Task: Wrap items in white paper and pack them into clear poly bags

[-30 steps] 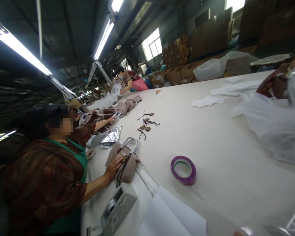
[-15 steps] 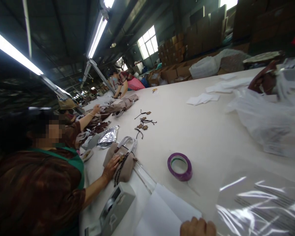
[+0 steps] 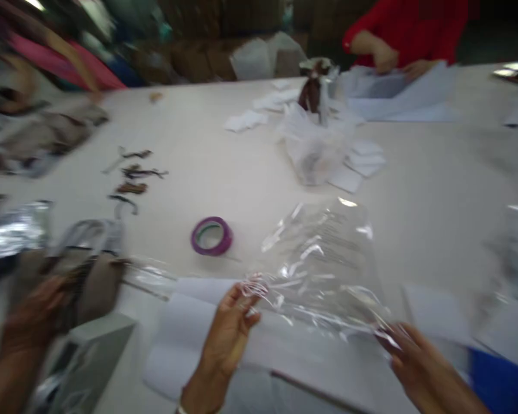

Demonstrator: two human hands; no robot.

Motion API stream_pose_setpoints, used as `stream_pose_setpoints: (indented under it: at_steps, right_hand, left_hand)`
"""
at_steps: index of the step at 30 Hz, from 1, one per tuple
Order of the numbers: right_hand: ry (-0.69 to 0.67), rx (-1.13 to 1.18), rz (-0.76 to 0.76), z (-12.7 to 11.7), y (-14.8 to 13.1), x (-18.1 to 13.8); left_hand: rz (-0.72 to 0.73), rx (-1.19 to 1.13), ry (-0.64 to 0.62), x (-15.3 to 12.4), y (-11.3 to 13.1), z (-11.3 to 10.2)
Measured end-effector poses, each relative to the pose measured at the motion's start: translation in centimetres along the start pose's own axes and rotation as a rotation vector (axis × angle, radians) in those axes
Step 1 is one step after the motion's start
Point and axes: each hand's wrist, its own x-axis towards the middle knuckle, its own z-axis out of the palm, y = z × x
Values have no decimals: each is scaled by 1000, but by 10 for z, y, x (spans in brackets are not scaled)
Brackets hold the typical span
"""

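Note:
A transparent plastic bag [image 3: 323, 253] with lines of print is stretched between my two hands above the table. My left hand [image 3: 228, 330] pinches its near left corner; thin whitish loops, perhaps bunched film, show at the fingertips. At the near right corner, my right hand [image 3: 418, 359] is closed on the bag's edge, slightly blurred. Beneath the bag and my left hand lie white paper sheets [image 3: 172, 339]. Beyond my left hand, a purple tape roll [image 3: 211, 236] lies on the table.
At left, a co-worker's hand [image 3: 34, 316] rests on a taupe handbag [image 3: 101, 282], behind a grey tape dispenser [image 3: 95, 356]. Dark corded charms [image 3: 133, 172] lie farther back. Across the table, a person in red [image 3: 408, 31] handles white sheets [image 3: 418, 95] near crumpled plastic [image 3: 306, 144].
The view has swung right and down. Both my hands now show on the plastic bag, which is lifted and stretched between them; earlier it lay at the right, with one fist at the bottom edge.

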Motion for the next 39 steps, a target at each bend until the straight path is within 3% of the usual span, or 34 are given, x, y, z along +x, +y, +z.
stream_pose_setpoints:
  at_steps: [1,3,5,7,13,18,22,25,32,39]
  right_hand:
    - [21,60,98,-30,-4,-8]
    - [-24,404,337,-63,-15,-19]
    - [-21,667,406,-69,-23,-19]
    - [-34,739,382,-65,-24,-16]
    - [-181,453,233,-61,7,-16]
    - [-296,35,93,-69,46,-29]
    - [-332,-73,116,-70,56,-48]
    - [-365,-92,179,-70,56,-58]
    - [-447,-21,364,-81,60,-69]
    - [-271,29,490,-93,62,-104]
  left_hand:
    - [-43,-56,4,-4,-9,17]
    - [-19,-143,84,-6,-17,34]
    - [50,-126,102,-3,-18,36]
    - [121,14,46,0,-20,30]
    - [284,852,-285,0,-43,6]
    - [361,1124,-500,-15,-66,3]
    - [339,1239,-478,-35,-75,1]
    - [226,1259,-427,-43,-77,0]
    - [-105,1029,-398,-36,-76,-12]
    - [-114,1022,-277,-66,-97,-41]
